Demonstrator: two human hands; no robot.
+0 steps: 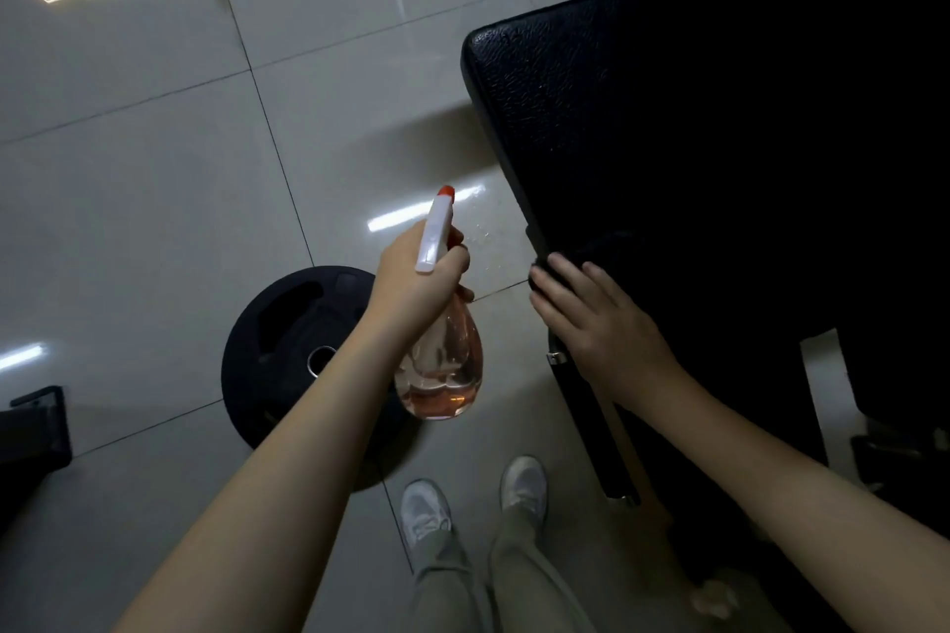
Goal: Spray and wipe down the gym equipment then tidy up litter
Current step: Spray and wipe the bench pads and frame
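- Head view, centre: the left hand (417,279) grips the neck of a clear teardrop-shaped plastic spray bottle (443,368). The fingers are curled round the neck beneath the white trigger head.
- The bottle hangs body-down. Its orange nozzle tip points toward 12 o'clock, and a shallow layer of pinkish liquid sits in the base.
- The bottle is held over the floor, just to the 9 o'clock side of the bench edge and apart from it.
- At 3 o'clock from the bottle, the right hand (602,321) lies palm-down on the near edge of a black textured vinyl bench pad (719,118). Its fingers are straight and slightly spread.
- A dark cloth (610,246) lies under the right fingertips. Its outline is hard to separate from the pad, so its full extent cannot be told.
- The bench pad fills the frame from 12 o'clock round to 4 o'clock. Its rounded corner is at about 1 o'clock from the bottle.
- A black round rubber weight plate (288,329) with a metal-ringed centre hole lies flat on the floor at 8 o'clock from the bottle, partly hidden by the left forearm.
- A glossy grey tiled floor (154,170) shows small droplets at 1 o'clock from the nozzle, beside the pad edge.
- Two white shoes (424,511) stand at 6 o'clock, below grey trouser legs.
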